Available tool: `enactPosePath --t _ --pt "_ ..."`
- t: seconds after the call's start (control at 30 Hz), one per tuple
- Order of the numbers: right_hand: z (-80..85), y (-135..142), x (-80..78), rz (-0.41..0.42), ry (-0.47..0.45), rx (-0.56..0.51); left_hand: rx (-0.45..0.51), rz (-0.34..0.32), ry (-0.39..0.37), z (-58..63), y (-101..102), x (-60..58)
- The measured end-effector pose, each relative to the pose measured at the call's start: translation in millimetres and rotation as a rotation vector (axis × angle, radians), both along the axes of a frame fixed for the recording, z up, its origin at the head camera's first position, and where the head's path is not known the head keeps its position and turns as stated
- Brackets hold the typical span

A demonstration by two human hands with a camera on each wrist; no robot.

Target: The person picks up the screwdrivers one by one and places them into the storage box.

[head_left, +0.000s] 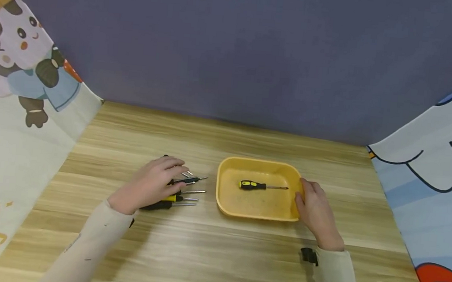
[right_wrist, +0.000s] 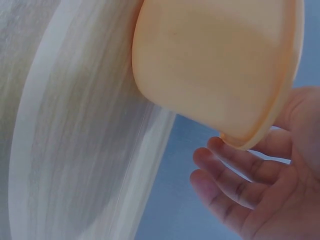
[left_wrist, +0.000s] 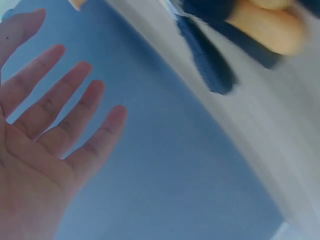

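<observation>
My left hand [head_left: 151, 183] hovers over several screwdrivers left of the tray, its fingers spread and apart in the left wrist view. Among them are one with a black handle [head_left: 161, 205] and one with a yellow handle [head_left: 171, 198]; the hand covers part of the group. A yellow plastic tray [head_left: 260, 162] stands on the table, and a black-and-yellow screwdriver [head_left: 252, 186] lies inside it, shaft to the right. With the thumb at the inner side and fingers outside, my right hand [head_left: 320, 210] holds the tray's right rim; its lower fingers extend past the rim in the right wrist view.
The wood-grain table [head_left: 216, 256] reaches back to a dark blue-grey wall [head_left: 233, 52]. Printed panels with cartoon figures border it at the left [head_left: 19, 150] and right [head_left: 426, 203]. A small black object [head_left: 309, 256] is at the right wrist.
</observation>
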State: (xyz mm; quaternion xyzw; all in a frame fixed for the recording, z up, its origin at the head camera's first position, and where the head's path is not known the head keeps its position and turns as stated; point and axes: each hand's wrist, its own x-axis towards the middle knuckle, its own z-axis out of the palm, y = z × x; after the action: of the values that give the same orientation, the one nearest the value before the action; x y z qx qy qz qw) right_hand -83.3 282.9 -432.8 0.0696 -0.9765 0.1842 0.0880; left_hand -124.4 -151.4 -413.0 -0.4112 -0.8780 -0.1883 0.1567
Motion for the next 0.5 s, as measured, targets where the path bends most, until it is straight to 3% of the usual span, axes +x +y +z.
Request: enactPosePath --t 0.2,0.5 --pt "0.2 1 1.2 -0.006 -0.007 0.005 0.028 0.054 -0.049 -9.1 -21 11.9" --pt "0.9 0 1.5 0.002 0.020 0.016 -0.027 0.142 -0.107 -20.2 -43 24.4"
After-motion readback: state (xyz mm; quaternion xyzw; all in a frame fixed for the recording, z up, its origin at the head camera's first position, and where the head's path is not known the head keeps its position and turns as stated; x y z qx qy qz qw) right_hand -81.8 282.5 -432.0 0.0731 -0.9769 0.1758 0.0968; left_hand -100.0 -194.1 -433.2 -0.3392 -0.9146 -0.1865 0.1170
